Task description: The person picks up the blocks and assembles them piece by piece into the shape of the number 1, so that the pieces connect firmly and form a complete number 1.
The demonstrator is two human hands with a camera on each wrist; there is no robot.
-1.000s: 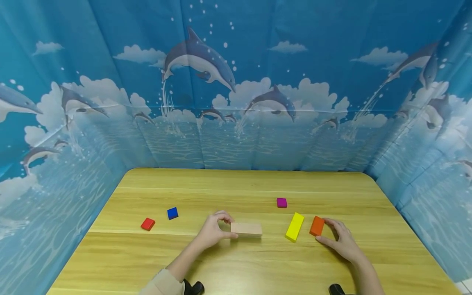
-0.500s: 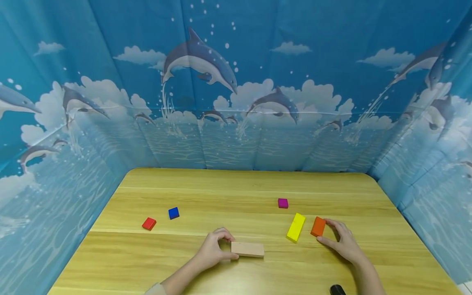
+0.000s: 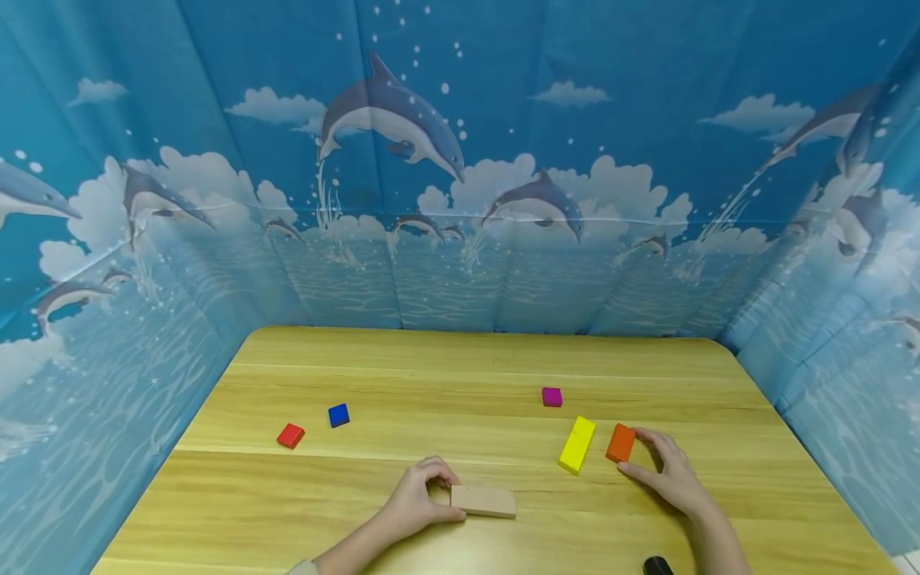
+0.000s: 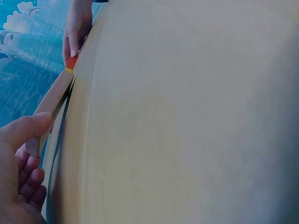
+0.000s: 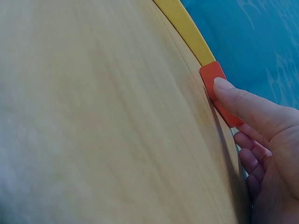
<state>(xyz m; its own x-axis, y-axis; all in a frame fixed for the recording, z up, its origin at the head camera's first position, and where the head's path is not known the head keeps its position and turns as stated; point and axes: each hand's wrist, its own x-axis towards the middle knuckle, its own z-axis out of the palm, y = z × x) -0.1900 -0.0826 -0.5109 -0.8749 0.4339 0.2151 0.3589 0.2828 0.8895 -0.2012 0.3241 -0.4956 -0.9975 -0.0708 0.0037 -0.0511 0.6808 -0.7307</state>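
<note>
My left hand (image 3: 424,501) grips the left end of a long plain wooden block (image 3: 483,501) between thumb and fingers, close over the near middle of the table. In the left wrist view the thumb presses one face of that wooden block (image 4: 53,95) and the other fingers curl beneath. Over on the right, my right hand (image 3: 670,473) pinches a small orange block (image 3: 621,443) by its right side. Its thumb lies across the orange block (image 5: 211,74) in the right wrist view. Just left of it lies a longer yellow block (image 3: 577,445), a narrow gap between them.
A magenta block (image 3: 552,397) sits farther back, right of the middle. Off to the left lie a blue block (image 3: 339,415) and a red block (image 3: 291,436). A dolphin-print curtain (image 3: 446,271) hangs behind and beside the wooden table (image 3: 402,359).
My left hand has drawn the wooden block back toward the near edge, from about level with the yellow block. The right hand keeps its grip on the orange block in place.
</note>
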